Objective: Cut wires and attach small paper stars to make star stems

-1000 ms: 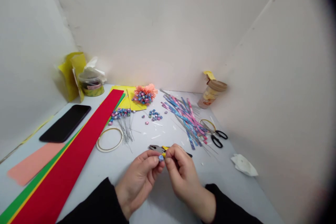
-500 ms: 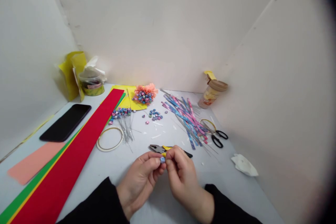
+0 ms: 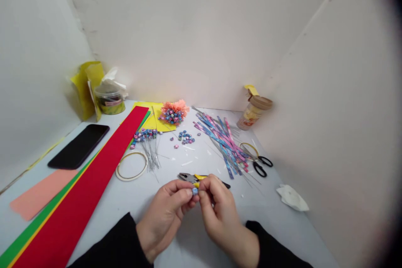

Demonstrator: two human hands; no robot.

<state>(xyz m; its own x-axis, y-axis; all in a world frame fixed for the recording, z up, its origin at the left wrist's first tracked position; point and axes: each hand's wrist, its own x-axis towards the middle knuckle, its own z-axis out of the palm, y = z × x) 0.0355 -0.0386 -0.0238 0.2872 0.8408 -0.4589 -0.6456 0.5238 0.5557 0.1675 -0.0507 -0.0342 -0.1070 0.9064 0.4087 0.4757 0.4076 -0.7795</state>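
Between my two hands is a small blue folded paper star (image 3: 195, 191). The thumb and forefinger of my left hand (image 3: 169, 213) pinch its left side. My right hand (image 3: 220, 213) is closed, its thumb and forefinger pinched against the star's right side; its other fingers are curled in. Just beyond my fingers lie pliers (image 3: 187, 178) with yellow and black handles, partly covered by my right hand. Further back are loose paper stars (image 3: 186, 137) and a bunch of stars on wires (image 3: 145, 135).
Paper strips (image 3: 220, 138), scissors (image 3: 260, 168) and a tilted cup (image 3: 253, 113) are on the right, with crumpled tissue (image 3: 292, 197) nearer. To the left are a tape roll (image 3: 131, 166), red paper (image 3: 94, 180) and a phone (image 3: 78, 146). A star bouquet (image 3: 173, 113) lies at the back.
Both hands keep nearly the same place and hold on the star. My left hand has shifted very slightly; nothing else on the table has moved.
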